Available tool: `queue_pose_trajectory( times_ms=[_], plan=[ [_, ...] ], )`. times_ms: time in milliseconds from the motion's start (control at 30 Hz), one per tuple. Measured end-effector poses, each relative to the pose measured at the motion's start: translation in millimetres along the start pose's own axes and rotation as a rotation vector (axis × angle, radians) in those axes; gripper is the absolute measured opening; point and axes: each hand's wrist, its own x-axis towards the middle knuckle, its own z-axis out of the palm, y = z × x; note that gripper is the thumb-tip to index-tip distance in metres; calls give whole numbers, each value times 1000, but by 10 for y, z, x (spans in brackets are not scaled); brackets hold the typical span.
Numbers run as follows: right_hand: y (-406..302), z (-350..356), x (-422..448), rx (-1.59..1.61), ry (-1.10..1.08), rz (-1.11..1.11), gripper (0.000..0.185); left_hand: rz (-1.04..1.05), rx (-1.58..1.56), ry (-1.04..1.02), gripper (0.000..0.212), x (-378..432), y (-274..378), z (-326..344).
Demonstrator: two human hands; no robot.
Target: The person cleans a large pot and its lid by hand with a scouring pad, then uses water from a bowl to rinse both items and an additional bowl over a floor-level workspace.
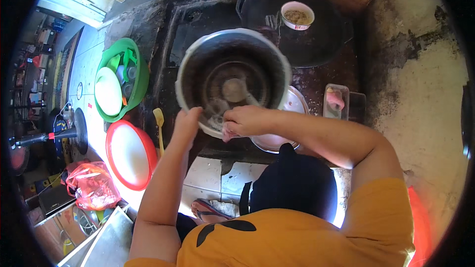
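A large metal pot is tilted with its mouth towards me, and suds show on the lower part of its inner wall. My left hand grips the pot's near-left rim, thumb on top. At the near rim, my right hand holds a crumpled pink cloth or pad; what it is exactly cannot be made out. Partly hidden by the pot and my right forearm is a pale round basin or lid. To the right of it stands a clear plastic box with something pink inside.
At the back, an enamel bowl with brown contents rests on a big black round lid or pan. Along the left are a green basin of dishes, a red-rimmed basin, a yellow spatula and a red plastic bag.
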Motion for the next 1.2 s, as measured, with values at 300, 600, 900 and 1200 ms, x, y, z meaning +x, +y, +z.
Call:
queue_pose_trajectory(
  times_ms=[300, 600, 900, 1200],
  plan=[
    [501, -585, 362, 289, 205, 29, 18, -282, -197, 153, 34, 433, -1177, -695],
    [1656, -586, -1585, 919, 798, 683, 17, -343, -493, 90, 32, 421, -1481, -539],
    [2240, 284, -2152, -307, 1015, 816, 33, -372, -538, 114, 33, 588, -1745, -485],
    [1788, 1178, -2231, -466, 424, 1033, 46, -434, -618, 160, 36, 737, -1881, -344]
  ],
)
